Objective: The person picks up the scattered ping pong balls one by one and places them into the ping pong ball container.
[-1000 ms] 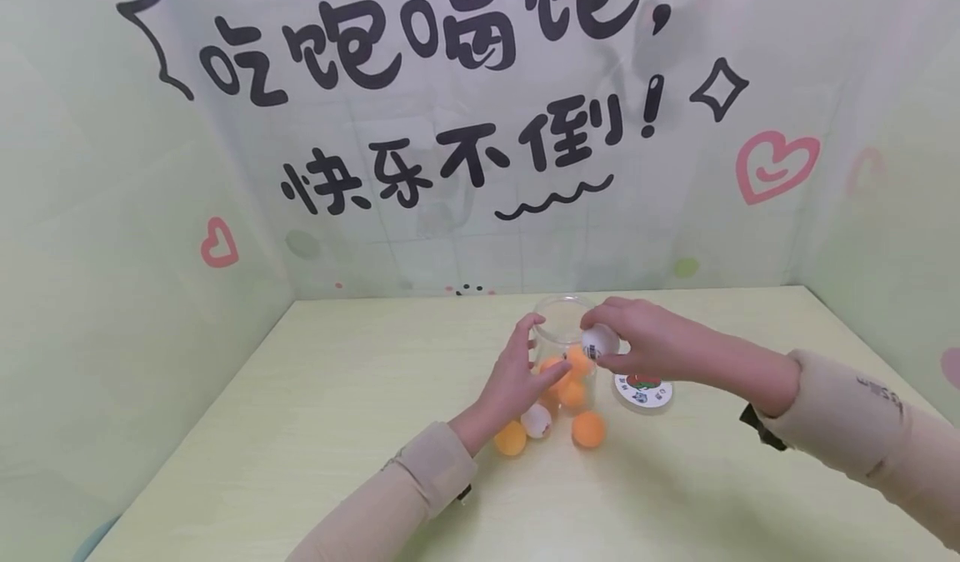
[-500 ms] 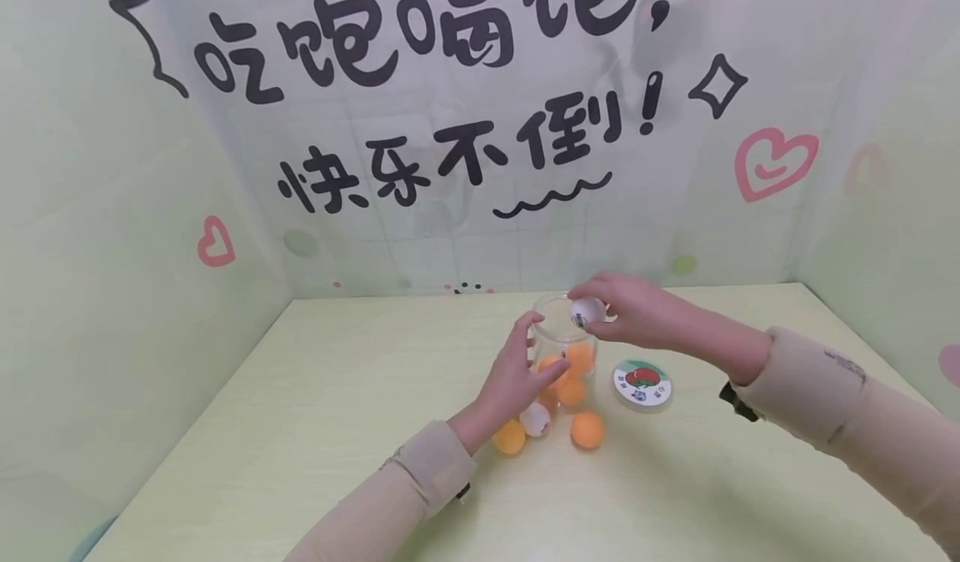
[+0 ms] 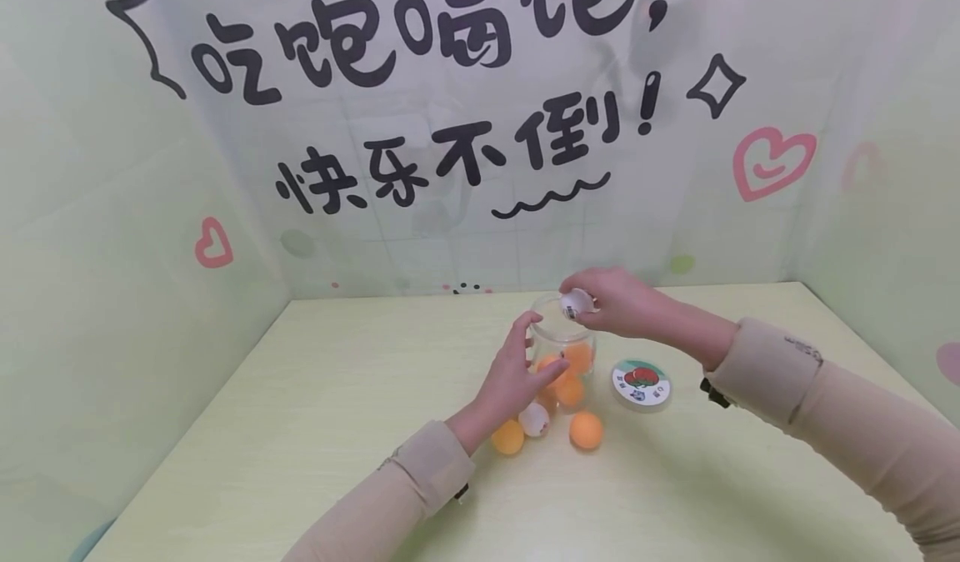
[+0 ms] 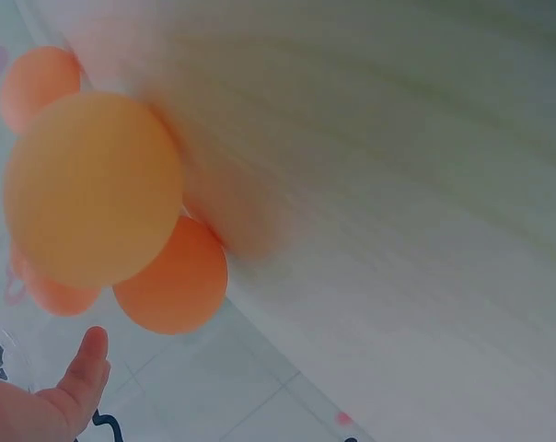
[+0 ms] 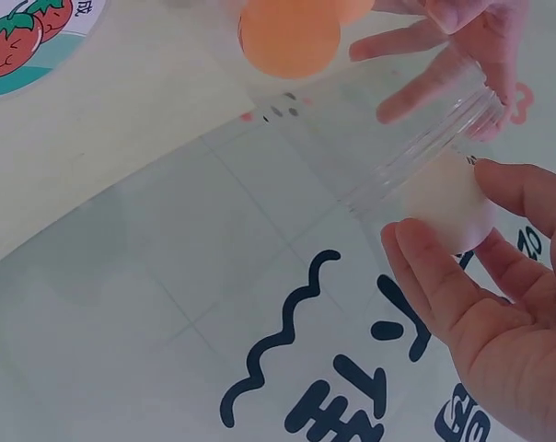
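Observation:
A clear jar point(image 3: 551, 343) stands upright with several orange ping-pong balls point(image 3: 570, 392) inside. My left hand point(image 3: 510, 381) holds the jar from its left side, fingers and thumb curved round it. Above the jar's mouth, my right hand point(image 3: 628, 303) pinches a white ping-pong ball point(image 3: 576, 303) with dark print. In the right wrist view that white ball point(image 5: 448, 204) sits between thumb and fingers, right at the jar's rim. In front of the jar lie a yellow-orange ball point(image 3: 507, 437), another white ball point(image 3: 534, 420) and an orange ball point(image 3: 586, 430).
A round white lid point(image 3: 641, 385) with a tomato picture lies to the right of the jar. Pale printed walls surround the light table point(image 3: 337, 429) at the back and both sides.
My right hand has moved up and left with the white ball, from beside the jar to over its mouth. The lid shows fully now. My left hand stays on the jar.

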Available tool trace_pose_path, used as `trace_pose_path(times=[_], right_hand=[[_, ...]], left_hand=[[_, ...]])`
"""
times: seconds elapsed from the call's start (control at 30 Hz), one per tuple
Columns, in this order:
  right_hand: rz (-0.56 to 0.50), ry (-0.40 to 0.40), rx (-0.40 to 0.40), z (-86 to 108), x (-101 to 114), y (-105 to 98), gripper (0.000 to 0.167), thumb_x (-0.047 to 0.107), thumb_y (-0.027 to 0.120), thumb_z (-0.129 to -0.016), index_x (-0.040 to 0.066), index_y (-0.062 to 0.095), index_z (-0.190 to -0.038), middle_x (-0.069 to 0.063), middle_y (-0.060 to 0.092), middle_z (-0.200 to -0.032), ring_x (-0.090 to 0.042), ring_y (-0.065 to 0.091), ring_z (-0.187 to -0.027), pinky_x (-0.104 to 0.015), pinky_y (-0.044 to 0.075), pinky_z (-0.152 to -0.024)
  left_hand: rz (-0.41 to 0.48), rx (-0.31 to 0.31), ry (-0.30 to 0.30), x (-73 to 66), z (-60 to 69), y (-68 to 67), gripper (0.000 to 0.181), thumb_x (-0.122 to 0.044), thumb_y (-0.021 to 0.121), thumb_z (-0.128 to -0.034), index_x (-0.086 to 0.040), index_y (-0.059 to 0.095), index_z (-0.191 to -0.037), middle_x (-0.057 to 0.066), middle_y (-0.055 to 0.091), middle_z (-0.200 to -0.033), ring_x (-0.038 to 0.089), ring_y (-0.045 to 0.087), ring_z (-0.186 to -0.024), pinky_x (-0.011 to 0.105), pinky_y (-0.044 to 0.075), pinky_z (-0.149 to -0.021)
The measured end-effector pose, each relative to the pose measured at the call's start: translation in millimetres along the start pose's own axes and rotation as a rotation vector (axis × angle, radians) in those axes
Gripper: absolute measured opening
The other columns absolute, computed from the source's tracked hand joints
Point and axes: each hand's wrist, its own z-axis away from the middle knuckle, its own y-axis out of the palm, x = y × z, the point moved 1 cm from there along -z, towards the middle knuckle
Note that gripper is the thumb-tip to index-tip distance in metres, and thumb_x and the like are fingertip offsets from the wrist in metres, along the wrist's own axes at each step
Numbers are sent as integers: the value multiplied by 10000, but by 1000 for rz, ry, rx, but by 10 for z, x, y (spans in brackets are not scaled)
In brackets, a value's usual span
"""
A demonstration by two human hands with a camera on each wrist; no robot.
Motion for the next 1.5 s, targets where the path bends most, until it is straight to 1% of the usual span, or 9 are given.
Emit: trace_pose_path(times=[0.23,0.33,0.57,0.7,0.93,1.1,1.3,1.43,1.5], right_hand=[[-12,-12,-1,8,0,13,348,5,636,-792,-23,578,-1134,-199,592,-1129,-335,610,-936,-385,534,-770],[-17,-15,-9,8,-4,17,340,3,636,-790,-25,580,-1124,-200,593,-1120,-340,604,-937,-394,532,-774],[-26,7,1,30,-27,12,341,10,637,-798,-26,577,-1131,-197,588,-1129,-346,592,-958,-406,527,-788],[-20,3,-2,34,-43,1,338,21,645,-796,-23,580,-1125,-189,593,-1117,-336,593,-947,-400,529,-781],[-31,19,6,45,-91,-5,332,84,647,-817,-12,581,-1128,-175,594,-1118,-317,591,-941,-399,527,-782],[-120,71,16,97,-168,40,368,164,630,-848,-8,562,-1166,-177,574,-1161,-318,581,-983,-423,512,-825],[-314,114,28,162,-352,214,466,278,590,-889,-5,495,-1246,-196,511,-1255,-358,536,-1082,-459,475,-890],[-456,123,7,187,-479,366,497,325,563,-903,24,458,-1283,-187,474,-1306,-372,494,-1158,-475,440,-933],[-516,100,-12,192,-533,434,490,308,556,-910,27,440,-1295,-192,454,-1326,-378,472,-1182,-482,424,-950]], left_hand=[[4,0,-2,-15,14,-7,683,-371,657,-828,-227,244,-1353,39,293,-1448,325,432,-1220,422,456,-926],[2,2,-13,-23,17,-9,683,-375,656,-828,-237,243,-1354,27,291,-1451,322,429,-1225,421,451,-933],[0,3,-9,-24,15,-6,679,-373,656,-828,-231,246,-1350,37,293,-1447,328,431,-1221,420,457,-926],[4,4,-11,-37,4,-7,679,-375,658,-825,-230,247,-1347,41,289,-1448,331,430,-1220,425,455,-928],[-5,0,-19,-72,-8,-8,679,-366,658,-828,-228,245,-1349,44,289,-1448,332,432,-1220,421,457,-927],[-7,2,-22,-86,-9,-6,680,-353,657,-833,-216,244,-1355,50,293,-1446,333,430,-1222,419,456,-928],[-7,5,-21,-76,-12,-3,677,-345,655,-837,-216,242,-1358,49,292,-1447,332,428,-1223,423,451,-934],[-10,7,-22,-73,-13,-3,677,-334,656,-838,-208,243,-1359,57,293,-1447,334,429,-1221,426,451,-936],[-10,6,-22,-72,-15,-4,680,-331,657,-838,-202,241,-1361,59,291,-1448,337,428,-1223,429,450,-937]])
